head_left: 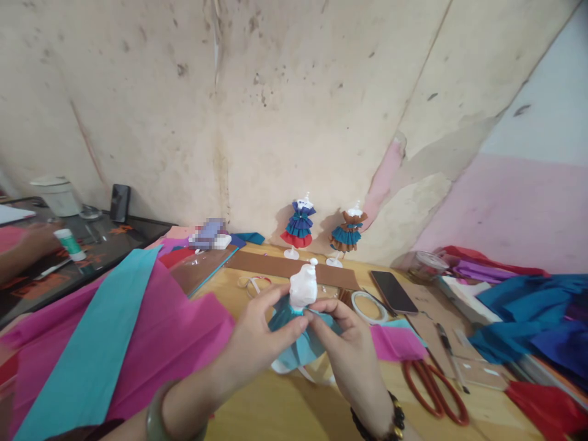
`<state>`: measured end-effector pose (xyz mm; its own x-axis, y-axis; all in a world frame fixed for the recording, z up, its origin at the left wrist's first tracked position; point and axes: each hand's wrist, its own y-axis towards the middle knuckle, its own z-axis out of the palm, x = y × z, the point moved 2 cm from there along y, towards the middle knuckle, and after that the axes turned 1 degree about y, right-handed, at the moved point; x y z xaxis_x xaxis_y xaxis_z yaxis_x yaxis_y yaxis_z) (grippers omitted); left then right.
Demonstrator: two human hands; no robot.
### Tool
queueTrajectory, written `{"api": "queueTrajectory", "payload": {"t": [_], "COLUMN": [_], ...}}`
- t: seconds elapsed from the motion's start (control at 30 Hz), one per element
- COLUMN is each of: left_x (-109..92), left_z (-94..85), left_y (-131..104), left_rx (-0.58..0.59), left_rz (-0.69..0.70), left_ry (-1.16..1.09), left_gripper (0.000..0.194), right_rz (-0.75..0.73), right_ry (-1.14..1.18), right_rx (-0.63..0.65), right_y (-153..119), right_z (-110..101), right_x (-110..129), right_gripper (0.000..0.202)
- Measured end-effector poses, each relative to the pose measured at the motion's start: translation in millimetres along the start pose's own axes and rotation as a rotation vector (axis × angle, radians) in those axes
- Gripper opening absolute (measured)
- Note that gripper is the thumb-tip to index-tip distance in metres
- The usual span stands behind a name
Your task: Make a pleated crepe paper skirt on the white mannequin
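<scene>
A small white dress form (304, 286) stands upright between my hands, with a light-blue gathered skirt (298, 352) around its waist. My left hand (264, 324) grips its waist from the left, thumb in front on the skirt's top edge. From the right, my right hand (342, 331) pinches the skirt's waistband with thumb and fingertips. A thin strip end seems to show at that pinch, but I cannot make it out clearly. Below the skirt, part of a white base (281, 367) shows.
Two dressed miniature forms, one blue and red (299, 223), one brown and teal (348, 233), stand by the wall. Red-handled scissors (436, 392), a phone (394, 292) and a pen (452, 355) lie right. Magenta paper (169, 343) spreads left. Another person's hand (39, 242) is far left.
</scene>
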<state>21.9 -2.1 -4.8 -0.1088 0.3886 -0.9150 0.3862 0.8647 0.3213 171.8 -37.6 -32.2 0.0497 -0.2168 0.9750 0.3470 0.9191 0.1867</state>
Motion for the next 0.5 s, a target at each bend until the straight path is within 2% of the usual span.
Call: {"api": "queueTrajectory", "payload": {"t": [0.23,0.4,0.5], "left_x": [-1.2,2.1,3.9], "left_z": [1.7,-2.5,-4.3], "left_y": [-0.8,1.7,3.2], "left_rx": [-0.029,-0.027,-0.011], "left_rz": [0.073,0.241,0.283], "left_ry": [0.071,0.331,0.424], "left_gripper": [0.028,0.019,0.015], "right_rz": [0.013,0.056,0.094], "right_ry": [0.012,0.124,0.228], "right_rx": [0.003,0.062,0.107], "right_y": [-0.9,-0.9,1.0], "right_z": [1.4,1.8,-0.2], "right_x": [2.7,2.2,-1.4], "right_gripper": [0.022,0.025,0.026]}}
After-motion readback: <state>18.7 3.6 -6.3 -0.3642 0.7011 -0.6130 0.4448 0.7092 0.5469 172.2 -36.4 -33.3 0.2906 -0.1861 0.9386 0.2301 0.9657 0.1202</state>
